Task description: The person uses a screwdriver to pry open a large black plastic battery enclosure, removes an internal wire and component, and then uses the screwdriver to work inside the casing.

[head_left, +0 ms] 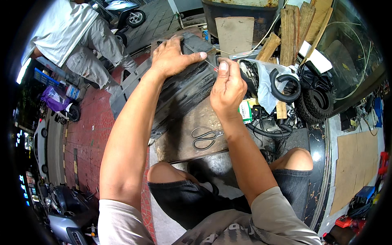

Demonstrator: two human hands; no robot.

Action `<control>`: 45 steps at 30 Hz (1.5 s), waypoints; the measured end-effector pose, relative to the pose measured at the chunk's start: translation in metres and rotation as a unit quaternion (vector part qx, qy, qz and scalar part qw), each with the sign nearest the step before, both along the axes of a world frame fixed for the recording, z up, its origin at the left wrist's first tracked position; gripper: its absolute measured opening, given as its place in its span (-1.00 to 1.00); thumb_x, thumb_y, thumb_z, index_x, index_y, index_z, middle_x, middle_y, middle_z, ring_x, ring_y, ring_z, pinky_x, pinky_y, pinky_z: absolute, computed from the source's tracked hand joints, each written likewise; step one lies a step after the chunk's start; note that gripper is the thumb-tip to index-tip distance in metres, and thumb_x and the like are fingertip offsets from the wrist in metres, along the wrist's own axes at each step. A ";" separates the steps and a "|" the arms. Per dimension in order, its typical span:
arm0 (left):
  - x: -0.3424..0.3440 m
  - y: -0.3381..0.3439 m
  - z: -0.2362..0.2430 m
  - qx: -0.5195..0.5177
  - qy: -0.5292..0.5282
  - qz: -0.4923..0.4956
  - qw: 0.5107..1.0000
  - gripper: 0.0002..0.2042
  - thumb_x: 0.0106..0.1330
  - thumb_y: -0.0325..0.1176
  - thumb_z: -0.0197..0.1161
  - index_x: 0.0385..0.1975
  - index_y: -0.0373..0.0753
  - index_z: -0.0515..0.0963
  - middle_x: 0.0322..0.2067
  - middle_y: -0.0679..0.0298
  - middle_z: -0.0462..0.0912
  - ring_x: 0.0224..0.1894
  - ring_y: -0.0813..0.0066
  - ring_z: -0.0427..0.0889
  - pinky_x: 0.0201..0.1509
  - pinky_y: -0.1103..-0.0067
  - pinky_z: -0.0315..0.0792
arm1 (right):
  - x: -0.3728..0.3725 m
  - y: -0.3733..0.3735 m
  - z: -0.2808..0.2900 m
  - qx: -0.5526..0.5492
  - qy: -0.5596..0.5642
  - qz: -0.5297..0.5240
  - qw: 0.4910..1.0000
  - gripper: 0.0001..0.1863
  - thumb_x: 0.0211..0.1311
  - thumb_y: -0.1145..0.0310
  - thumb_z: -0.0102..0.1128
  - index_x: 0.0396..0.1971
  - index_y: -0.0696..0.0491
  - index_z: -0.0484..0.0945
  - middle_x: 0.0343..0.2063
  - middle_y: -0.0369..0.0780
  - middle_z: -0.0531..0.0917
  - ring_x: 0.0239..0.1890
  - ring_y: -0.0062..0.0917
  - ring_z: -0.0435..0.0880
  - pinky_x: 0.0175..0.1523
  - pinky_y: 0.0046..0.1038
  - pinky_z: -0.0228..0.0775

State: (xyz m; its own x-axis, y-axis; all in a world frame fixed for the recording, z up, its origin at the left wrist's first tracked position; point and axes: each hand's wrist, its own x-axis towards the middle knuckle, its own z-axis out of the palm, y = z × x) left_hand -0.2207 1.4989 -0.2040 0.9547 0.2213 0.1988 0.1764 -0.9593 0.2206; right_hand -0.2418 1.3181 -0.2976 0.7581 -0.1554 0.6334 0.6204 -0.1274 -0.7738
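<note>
A worn dark grey plastic-looking panel [179, 96], streaked with black, lies tilted across a wooden board in front of me. My left hand [171, 57] rests on its far part, fingers stretched out and thumb pointing right. In my right hand [229, 87], closed at the panel's far right edge, is a thin metal-shafted tool [210, 64] with a bit of red showing, perhaps a screwdriver; the fist hides most of its handle. The shaft points toward my left thumb. Nearer me on the board [173, 151] lies a pair of black-handled scissors [204, 138].
Right of the board are a black rubber ring [286, 85], tyres [316, 106], a green-and-white box [245, 112] and black hoses. Wood planks [290, 34] lean behind. A person in light clothes [77, 45] stands at the far left. Parked scooters [69, 216] line the left.
</note>
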 end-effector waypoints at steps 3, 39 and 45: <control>-0.002 0.005 -0.001 -0.005 -0.006 0.005 1.000 0.23 0.02 0.58 0.41 0.52 -0.34 0.33 0.43 -0.28 0.42 0.54 -0.18 0.33 0.62 0.17 0.16 | 0.000 0.003 0.005 0.007 -0.006 -0.011 1.000 -0.78 0.49 0.38 0.20 -0.02 0.19 0.60 -0.24 0.06 0.73 -0.23 0.00 0.73 -0.09 -0.10 0.56; -0.005 0.022 -0.005 -0.048 -0.058 -0.016 0.997 0.16 -0.07 0.56 0.49 0.41 -0.27 0.51 0.31 -0.23 0.57 0.45 -0.13 0.46 0.56 0.16 0.26 | 0.009 0.014 -0.002 0.055 -0.116 -0.082 0.988 -0.74 0.43 0.39 0.26 -0.01 0.22 0.63 -0.37 -0.09 0.72 -0.37 -0.20 0.68 -0.14 -0.21 0.51; -0.010 0.015 0.004 -0.054 -0.028 -0.018 0.998 0.15 0.01 0.48 0.52 0.46 -0.33 0.43 0.36 -0.31 0.49 0.50 -0.20 0.38 0.58 0.16 0.25 | 0.011 0.009 -0.007 0.029 -0.034 -0.031 0.999 -0.75 0.46 0.37 0.24 -0.03 0.23 0.63 -0.47 -0.10 0.69 -0.44 -0.16 0.66 -0.24 -0.18 0.50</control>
